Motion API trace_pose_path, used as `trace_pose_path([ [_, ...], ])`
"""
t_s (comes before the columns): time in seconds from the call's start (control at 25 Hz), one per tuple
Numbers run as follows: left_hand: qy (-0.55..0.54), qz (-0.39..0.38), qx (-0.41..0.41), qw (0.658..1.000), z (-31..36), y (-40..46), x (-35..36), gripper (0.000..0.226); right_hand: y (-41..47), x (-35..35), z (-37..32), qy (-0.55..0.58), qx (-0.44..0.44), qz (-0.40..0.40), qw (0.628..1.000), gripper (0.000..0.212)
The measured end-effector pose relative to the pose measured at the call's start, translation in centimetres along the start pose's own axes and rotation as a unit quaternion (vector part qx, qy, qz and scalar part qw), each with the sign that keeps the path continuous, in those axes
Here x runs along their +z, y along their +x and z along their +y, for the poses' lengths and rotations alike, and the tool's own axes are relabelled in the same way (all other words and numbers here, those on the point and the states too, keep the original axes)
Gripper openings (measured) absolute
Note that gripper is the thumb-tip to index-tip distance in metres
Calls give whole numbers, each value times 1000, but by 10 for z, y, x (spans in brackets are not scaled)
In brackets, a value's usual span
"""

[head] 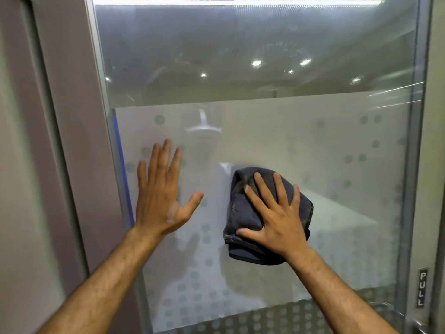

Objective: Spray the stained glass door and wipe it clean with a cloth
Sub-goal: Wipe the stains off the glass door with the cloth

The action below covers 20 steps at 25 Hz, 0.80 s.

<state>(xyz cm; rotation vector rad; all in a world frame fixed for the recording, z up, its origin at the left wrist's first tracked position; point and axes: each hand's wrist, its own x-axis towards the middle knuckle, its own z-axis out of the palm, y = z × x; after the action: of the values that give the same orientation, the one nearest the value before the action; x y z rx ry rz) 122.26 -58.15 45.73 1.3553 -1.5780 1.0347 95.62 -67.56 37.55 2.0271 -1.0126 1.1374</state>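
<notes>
The glass door [265, 68] fills my view, clear and smeared with hazy spots in its upper part, frosted with a dotted pattern across the lower part. I have the dark grey cloth [243, 213] bunched and pressed flat against the frosted band, near the door's middle. My right hand [277, 218] lies spread over the cloth, fingers splayed, pinning it to the glass rather than clenching it. My left hand [161, 194] is open, palm against the glass close to the door's left edge. A PULL label [422, 288] sits on the right frame, low down.
</notes>
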Motion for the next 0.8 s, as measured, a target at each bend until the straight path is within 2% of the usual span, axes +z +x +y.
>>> trace_pose_path([
  [0.16,5,-34,7,999,31,13,20,103,-12,5,31,-6,-3,17,1000,102],
  [0.32,68,-23,-9,997,40,7,38,105,-38,4,85,-6,50,13,999,104],
  [0.52,110,-1,-13,994,37,7,47,108,-69,-4,163,-4,154,-3,988,109],
  [0.8,114,-5,-14,993,38,8,46,108,-13,-36,181,56,326,42,943,103],
])
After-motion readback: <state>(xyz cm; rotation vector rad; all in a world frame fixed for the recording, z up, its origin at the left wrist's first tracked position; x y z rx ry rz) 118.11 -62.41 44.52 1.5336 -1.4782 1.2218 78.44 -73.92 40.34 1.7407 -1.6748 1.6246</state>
